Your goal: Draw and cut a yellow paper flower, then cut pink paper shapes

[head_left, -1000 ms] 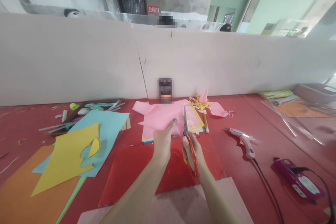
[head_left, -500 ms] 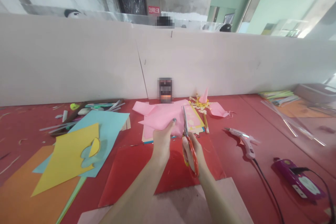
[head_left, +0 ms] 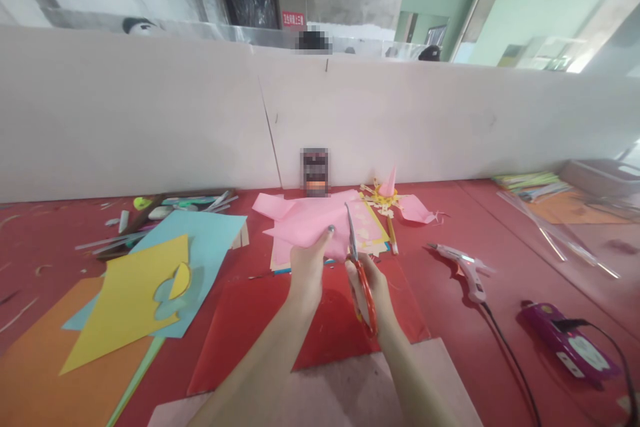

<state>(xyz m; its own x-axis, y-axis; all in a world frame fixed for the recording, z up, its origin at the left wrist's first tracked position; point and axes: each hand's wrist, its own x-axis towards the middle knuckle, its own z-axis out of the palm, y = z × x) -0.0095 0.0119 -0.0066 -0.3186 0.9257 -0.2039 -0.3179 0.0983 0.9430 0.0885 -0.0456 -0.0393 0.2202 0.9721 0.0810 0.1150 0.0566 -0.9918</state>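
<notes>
Right hand [head_left: 375,280] is wrapped around one pair of scissors [head_left: 353,243], fingers in the orange handles, blades pointing away from the person and looking pretty narrow. Can't tell from over here whether they're totally closed. Left hand [head_left: 307,267] has a piece of pink paper [head_left: 310,223] pinched, thumb flat on top; the fingers underneath are hidden, so no clue how they're spread.

Quick count: two hands, one pair of scissors, one glue gun [head_left: 467,270], one purple box [head_left: 570,343] with a cord, one pink cone [head_left: 389,183]. Then one big yellow sheet [head_left: 135,287] with a shape cut out of it, one light blue sheet [head_left: 210,240] under that, and one orange sheet [head_left: 30,367], all off to the left of the left hand.

So the pink paper sits just beyond the left thumb and spreads out leftward, with its right edge up against the scissor blades. Tips overlap the pink, but I can't say if they're cutting in or just over it. Cone's a bit past the right hand and to its right, glue gun further right, purple box further still. Red mat [head_left: 250,320] lies below both hands.
</notes>
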